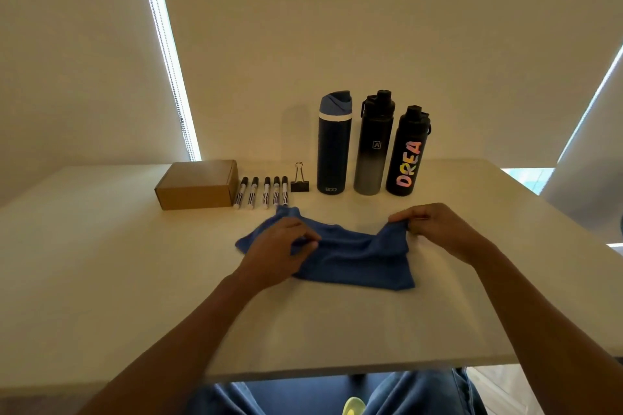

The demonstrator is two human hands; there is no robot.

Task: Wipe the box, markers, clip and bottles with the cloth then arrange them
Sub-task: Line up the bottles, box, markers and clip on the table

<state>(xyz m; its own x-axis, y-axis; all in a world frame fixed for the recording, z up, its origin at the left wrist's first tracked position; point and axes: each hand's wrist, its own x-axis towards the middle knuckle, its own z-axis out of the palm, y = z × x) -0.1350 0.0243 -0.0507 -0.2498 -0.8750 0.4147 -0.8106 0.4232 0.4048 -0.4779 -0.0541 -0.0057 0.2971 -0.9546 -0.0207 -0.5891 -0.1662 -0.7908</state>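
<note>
Cloth (350, 254), blue, soft and limp, lying rumpled on the table (101, 246); held at two places. Left hand (276, 253) pinches a fold near the cloth's left part; right hand (435, 229) pinches its far right corner, lifted slightly. Likely light and easily bunched; best taken by corners or gathered into a pad. Beyond the cloth, in a row: box (199, 184), cardboard, closed, far left of it, probably light and rigid, graspable across its sides. Markers (263, 194), five, lying side by side just beyond the cloth's left corner, beside the box; thin, prone to roll. Clip (299, 178), black binder type, small, beyond the cloth's middle. Bottles (371, 145), three, upright, beyond the cloth's right half; smooth, possibly heavy, grip round the body.
</note>
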